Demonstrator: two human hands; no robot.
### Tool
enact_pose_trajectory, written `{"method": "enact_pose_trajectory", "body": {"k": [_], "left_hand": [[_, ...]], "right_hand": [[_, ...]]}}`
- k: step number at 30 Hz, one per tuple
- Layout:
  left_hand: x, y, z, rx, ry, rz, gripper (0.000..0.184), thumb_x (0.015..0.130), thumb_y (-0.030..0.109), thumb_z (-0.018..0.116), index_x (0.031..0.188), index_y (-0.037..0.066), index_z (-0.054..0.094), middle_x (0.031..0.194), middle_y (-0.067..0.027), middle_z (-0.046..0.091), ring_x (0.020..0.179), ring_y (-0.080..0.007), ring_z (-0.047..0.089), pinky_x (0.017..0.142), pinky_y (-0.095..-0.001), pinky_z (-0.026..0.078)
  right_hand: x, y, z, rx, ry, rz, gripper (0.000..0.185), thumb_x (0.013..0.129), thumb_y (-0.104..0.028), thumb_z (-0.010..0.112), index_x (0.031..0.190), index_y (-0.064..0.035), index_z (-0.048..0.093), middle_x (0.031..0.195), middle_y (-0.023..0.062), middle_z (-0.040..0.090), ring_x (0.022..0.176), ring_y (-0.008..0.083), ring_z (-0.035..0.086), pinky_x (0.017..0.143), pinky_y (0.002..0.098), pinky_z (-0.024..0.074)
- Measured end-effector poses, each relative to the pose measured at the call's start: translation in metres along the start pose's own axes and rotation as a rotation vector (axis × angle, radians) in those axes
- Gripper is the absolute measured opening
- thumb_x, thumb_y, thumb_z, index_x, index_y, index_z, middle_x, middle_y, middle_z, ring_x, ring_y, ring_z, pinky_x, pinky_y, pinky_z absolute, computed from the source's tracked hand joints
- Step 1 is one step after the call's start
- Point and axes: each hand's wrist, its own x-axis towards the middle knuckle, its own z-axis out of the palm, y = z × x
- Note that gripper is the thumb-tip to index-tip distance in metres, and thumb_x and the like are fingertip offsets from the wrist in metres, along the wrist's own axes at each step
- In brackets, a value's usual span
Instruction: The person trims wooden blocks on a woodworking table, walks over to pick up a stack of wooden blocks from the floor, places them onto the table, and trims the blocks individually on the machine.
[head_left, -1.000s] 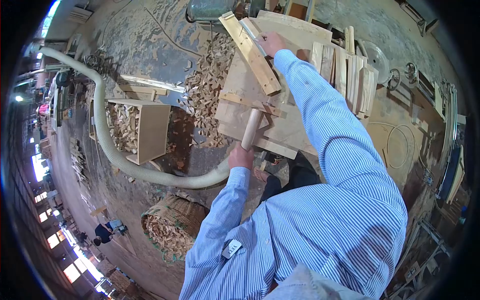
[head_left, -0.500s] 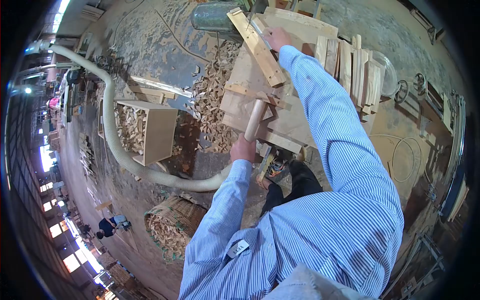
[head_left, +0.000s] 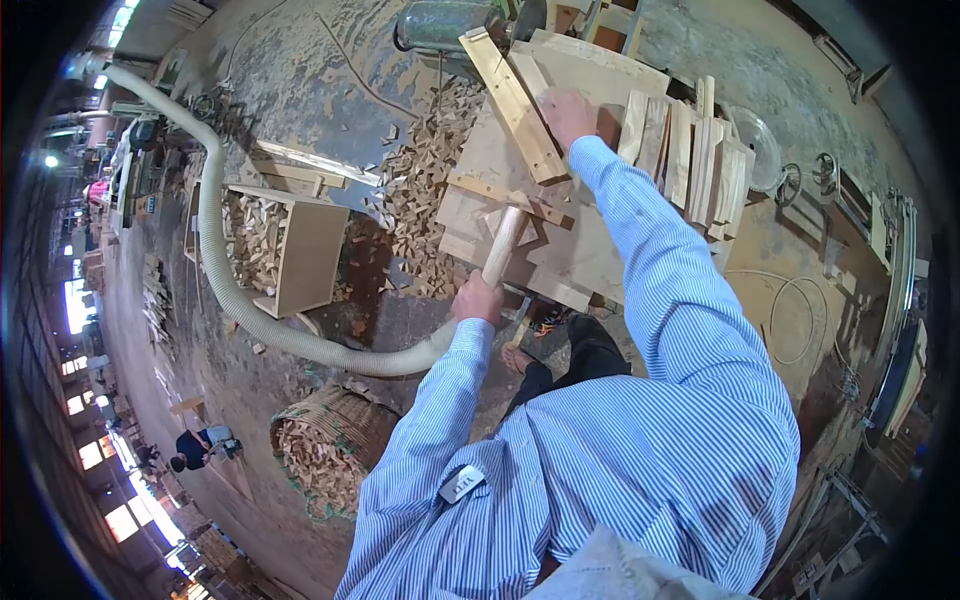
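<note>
My left hand [head_left: 478, 298] is closed round the near end of a pale, thick wooden bar [head_left: 504, 245]. The bar's far end rests at a wooden strip [head_left: 510, 199] lying across the worktable [head_left: 590, 245]. Farther up the table, my right hand [head_left: 568, 115] has its fingers curled at the near end of a short light wood piece [head_left: 529, 73]; the fingertips are partly hidden. Just left of that hand lies a long board [head_left: 515, 107] with dark holes. A round saw blade [head_left: 529, 18] shows at the table's far edge.
Curved wood pieces [head_left: 680, 155] stand stacked on the table's right side. Offcuts [head_left: 425, 190] cover the floor to its left. A ribbed hose [head_left: 213, 220] curves past an open box [head_left: 312, 262] and a basket of scraps [head_left: 330, 450]. Another person [head_left: 195, 447] is far off at lower left.
My right hand has drawn back from the saw side, nearer to my body. My left hand stays on the bar, almost in place. The whole view has shifted slightly.
</note>
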Motion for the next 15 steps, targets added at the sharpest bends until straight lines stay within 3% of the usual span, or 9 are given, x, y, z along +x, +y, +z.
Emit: {"method": "enact_pose_trajectory", "body": {"k": [2,4,15], "left_hand": [[-0.012,-0.013,-0.001,-0.004,-0.003,0.023,0.037,0.086,0.034,0.072,0.103,0.003,0.063,0.098,-0.0265,0.072,0.097,-0.0467,0.068,0.087,-0.0563,0.053],[-0.019,-0.026,-0.002,-0.007,-0.002,0.044,0.037,0.086,0.035,0.073,0.103,0.003,0.063,0.098,-0.0264,0.072,0.097,-0.0463,0.068,0.087,-0.0561,0.054],[-0.040,-0.062,0.000,0.025,-0.073,-0.003,0.037,0.084,0.035,0.076,0.104,0.006,0.064,0.099,-0.0222,0.073,0.095,-0.0424,0.071,0.085,-0.0524,0.056]], "right_hand": [[-0.014,-0.004,0.013,-0.072,-0.060,0.060,0.035,0.094,-0.040,0.065,0.114,-0.0127,0.076,0.110,0.0240,0.070,0.105,0.0414,0.067,0.094,0.0504,0.0527],[-0.023,-0.011,0.024,0.134,-0.065,0.169,0.034,0.095,-0.038,0.064,0.116,-0.0136,0.076,0.111,0.0236,0.070,0.105,0.0406,0.067,0.094,0.0496,0.0526],[-0.001,-0.036,0.055,0.130,-0.034,0.099,0.037,0.095,-0.038,0.065,0.120,-0.0125,0.075,0.114,0.0241,0.070,0.108,0.0403,0.065,0.097,0.0484,0.0506]]}}
